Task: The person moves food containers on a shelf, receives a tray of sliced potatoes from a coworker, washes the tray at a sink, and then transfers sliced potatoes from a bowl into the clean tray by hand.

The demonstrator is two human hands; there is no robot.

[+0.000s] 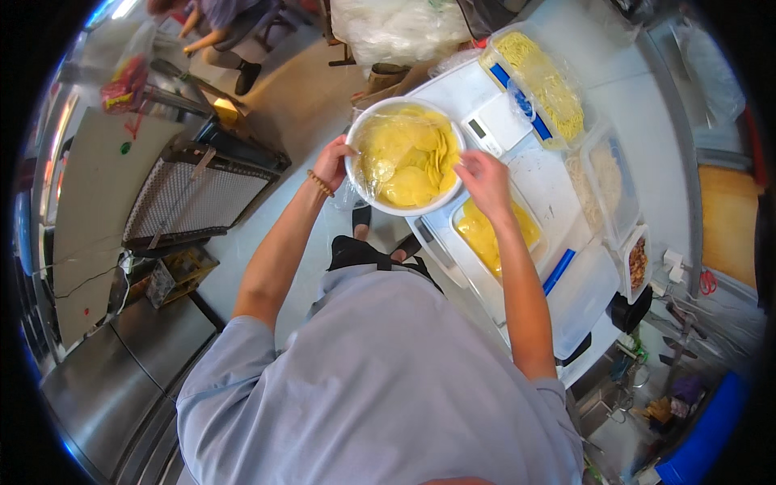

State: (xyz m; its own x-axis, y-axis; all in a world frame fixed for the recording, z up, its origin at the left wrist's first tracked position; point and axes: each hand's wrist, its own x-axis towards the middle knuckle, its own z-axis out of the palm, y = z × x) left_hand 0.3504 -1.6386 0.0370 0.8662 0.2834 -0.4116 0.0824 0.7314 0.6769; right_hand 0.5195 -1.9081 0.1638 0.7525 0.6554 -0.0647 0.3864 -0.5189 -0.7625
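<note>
A round white bowl (pixel 394 103) holds a pile of thin yellow dough rounds (pixel 408 186). Clear plastic film (pixel 380 133) lies over them and hangs loosely past the left rim. My left hand (pixel 330 163) is closed on the bowl's left rim, with film around its fingers. At the right rim, my right hand (pixel 485 179) has thumb and fingers pinched together, apparently on the film's edge; the fingertips are partly hidden. Beneath my right forearm is a white tray (pixel 540 252) with a yellow layer in it.
The white table (pixel 546 174) carries a small scale (pixel 497 125), a tub of yellow noodles (pixel 546 89), a container of pale noodles (pixel 610 182), a small brown-filled container (pixel 638 263) and a clear lid (pixel 582 291). A wire-mesh panel (pixel 198 190) stands left. Another person (pixel 230 36) works at far left.
</note>
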